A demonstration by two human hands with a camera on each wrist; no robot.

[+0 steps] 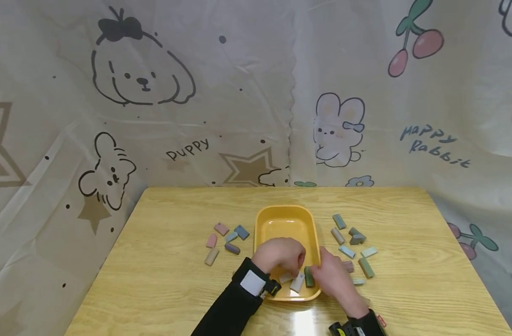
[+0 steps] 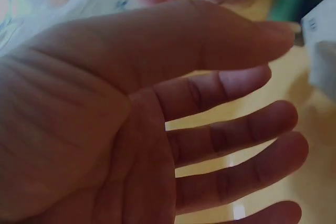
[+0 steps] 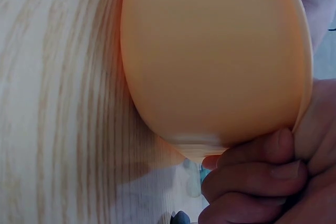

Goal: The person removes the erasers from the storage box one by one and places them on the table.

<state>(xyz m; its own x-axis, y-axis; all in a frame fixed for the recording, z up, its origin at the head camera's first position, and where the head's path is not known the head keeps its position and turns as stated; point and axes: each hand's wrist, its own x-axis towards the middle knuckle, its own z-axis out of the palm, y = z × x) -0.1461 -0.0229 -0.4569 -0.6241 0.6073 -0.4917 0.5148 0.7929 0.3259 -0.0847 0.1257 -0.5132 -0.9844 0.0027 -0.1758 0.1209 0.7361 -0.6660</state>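
A yellow plastic tray [image 1: 286,213] stands on the wooden table. Inside its near end lie a dark green block [image 1: 309,277], a white block [image 1: 297,283] and a pale block [image 1: 285,278] partly covered by my left hand [image 1: 280,254]. That hand reaches down into the tray. In the left wrist view its fingers [image 2: 231,135] are spread and loosely bent, the thumb tip close to a white printed piece; contact is unclear. My right hand [image 1: 335,276] grips the tray's right rim, its fingers [image 3: 257,177] curled against the outer wall in the right wrist view.
Left of the tray several small blocks lie scattered, among them a blue block [image 1: 241,232] and a pink block [image 1: 211,241]. More lie on the right, including a green block [image 1: 366,268] and a light blue block [image 1: 347,252]. A printed cloth [image 1: 247,116] hangs behind the table.
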